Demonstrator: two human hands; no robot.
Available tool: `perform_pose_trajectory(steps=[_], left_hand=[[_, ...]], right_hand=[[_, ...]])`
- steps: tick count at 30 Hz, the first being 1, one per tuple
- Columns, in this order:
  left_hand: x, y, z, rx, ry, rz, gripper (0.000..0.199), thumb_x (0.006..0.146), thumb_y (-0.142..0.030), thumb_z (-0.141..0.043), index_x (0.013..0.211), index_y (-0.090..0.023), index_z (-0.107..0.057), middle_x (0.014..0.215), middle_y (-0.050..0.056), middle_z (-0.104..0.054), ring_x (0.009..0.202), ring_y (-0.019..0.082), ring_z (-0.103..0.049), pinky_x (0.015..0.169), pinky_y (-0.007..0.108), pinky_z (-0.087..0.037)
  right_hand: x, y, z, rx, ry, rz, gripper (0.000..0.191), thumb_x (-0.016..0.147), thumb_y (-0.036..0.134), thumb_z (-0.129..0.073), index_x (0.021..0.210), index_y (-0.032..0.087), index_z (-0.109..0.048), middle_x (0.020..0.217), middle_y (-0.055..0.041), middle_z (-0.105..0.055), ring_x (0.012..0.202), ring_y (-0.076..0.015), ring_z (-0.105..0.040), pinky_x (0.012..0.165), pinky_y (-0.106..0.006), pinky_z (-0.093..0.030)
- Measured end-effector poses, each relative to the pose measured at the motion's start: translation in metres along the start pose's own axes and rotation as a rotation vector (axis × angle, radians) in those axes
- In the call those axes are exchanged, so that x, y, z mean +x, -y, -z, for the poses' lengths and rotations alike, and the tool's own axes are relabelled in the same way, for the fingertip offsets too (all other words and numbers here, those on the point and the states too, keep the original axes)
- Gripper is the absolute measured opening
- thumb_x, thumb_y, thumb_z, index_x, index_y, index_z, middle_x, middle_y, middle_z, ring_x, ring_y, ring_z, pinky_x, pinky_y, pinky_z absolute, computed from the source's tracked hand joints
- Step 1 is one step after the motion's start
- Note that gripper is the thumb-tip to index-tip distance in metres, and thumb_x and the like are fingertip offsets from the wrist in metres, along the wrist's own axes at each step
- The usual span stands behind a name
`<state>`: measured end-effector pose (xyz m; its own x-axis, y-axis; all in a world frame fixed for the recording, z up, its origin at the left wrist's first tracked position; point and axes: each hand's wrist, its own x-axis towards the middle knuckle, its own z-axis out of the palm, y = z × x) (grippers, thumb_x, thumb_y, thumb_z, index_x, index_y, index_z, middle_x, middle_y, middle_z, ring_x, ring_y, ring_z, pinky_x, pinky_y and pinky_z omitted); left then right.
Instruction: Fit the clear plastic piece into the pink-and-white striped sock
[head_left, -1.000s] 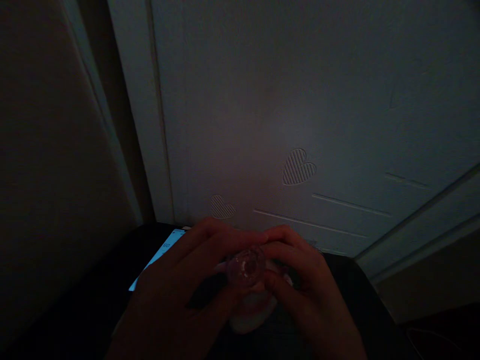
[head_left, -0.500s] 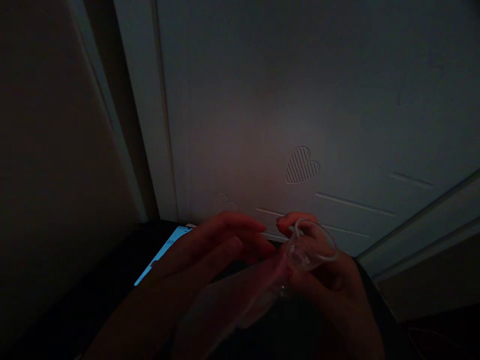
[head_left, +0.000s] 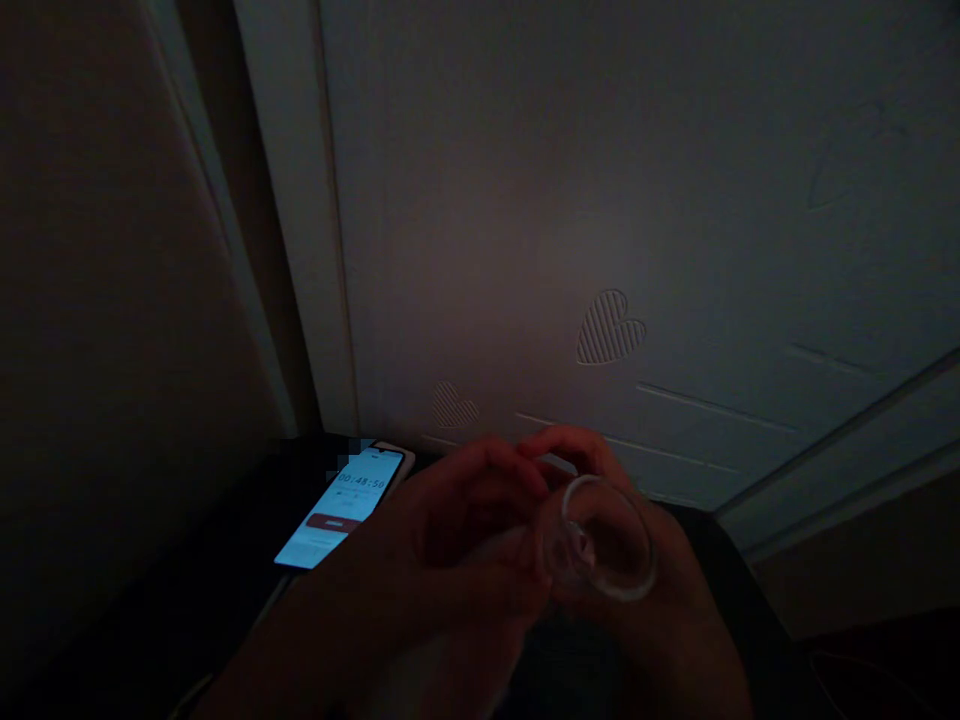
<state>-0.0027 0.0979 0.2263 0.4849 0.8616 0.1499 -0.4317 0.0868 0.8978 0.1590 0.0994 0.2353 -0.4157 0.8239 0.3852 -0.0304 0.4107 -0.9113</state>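
Observation:
A clear, round, cup-like piece (head_left: 600,540) with a pale rim sits between my hands, its opening turned to the right. Soft pinkish, translucent material (head_left: 480,640) hangs below it, dim and hard to make out. My left hand (head_left: 465,540) is curled round this material, fingertips close to the clear piece. My right hand (head_left: 645,560) is behind and beside the clear piece, its fingers bent around it and its fingertips near those of my left hand.
A lit phone (head_left: 337,510) showing a timer lies on the dark surface (head_left: 180,570) left of my hands. Behind stands a pale panel (head_left: 510,220) with carved hearts and lines. A brown wall (head_left: 97,300) rises at the left.
My left hand has moved right and closed on the pinkish material near the clear piece. The round rim has turned more towards me, and more of the phone shows.

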Motion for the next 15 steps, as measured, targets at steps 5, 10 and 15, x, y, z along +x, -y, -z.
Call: perform_pose_trajectory(steps=[5,10,15], left_hand=[[-0.0002,-0.0004,0.0011,0.006,0.005,0.034,0.022,0.066,-0.011,-0.067,0.083,-0.02,-0.055,0.075,-0.003,-0.063,0.063,0.01,-0.059,0.055,0.019,-0.045],[0.0033,-0.0015,0.0008,0.21,-0.063,0.012,0.019,0.066,-0.012,-0.066,0.082,-0.019,-0.058,0.077,-0.001,-0.063,0.071,0.013,-0.06,0.061,0.022,-0.046],[0.0057,-0.0034,-0.0019,0.458,-0.129,0.0,0.014,0.065,-0.015,-0.066,0.077,-0.018,-0.06,0.077,-0.001,-0.064,0.077,0.015,-0.06,0.068,0.024,-0.047]], right_hand=[[-0.0029,0.0091,0.0006,-0.021,-0.019,-0.085,0.016,0.069,0.024,-0.067,0.085,0.027,-0.066,0.119,-0.0011,-0.048,0.098,-0.0213,-0.055,0.066,-0.029,-0.052],[-0.0051,0.0075,0.0052,-0.036,-0.088,-0.002,0.03,0.067,0.032,-0.068,0.096,0.028,-0.063,0.121,-0.0022,-0.048,0.099,-0.0223,-0.054,0.073,-0.032,-0.049],[-0.0075,0.0003,0.0068,-0.065,-0.194,0.04,0.022,0.07,0.03,-0.065,0.092,0.027,-0.064,0.106,-0.0016,-0.055,0.092,-0.0186,-0.055,0.075,-0.03,-0.047]])
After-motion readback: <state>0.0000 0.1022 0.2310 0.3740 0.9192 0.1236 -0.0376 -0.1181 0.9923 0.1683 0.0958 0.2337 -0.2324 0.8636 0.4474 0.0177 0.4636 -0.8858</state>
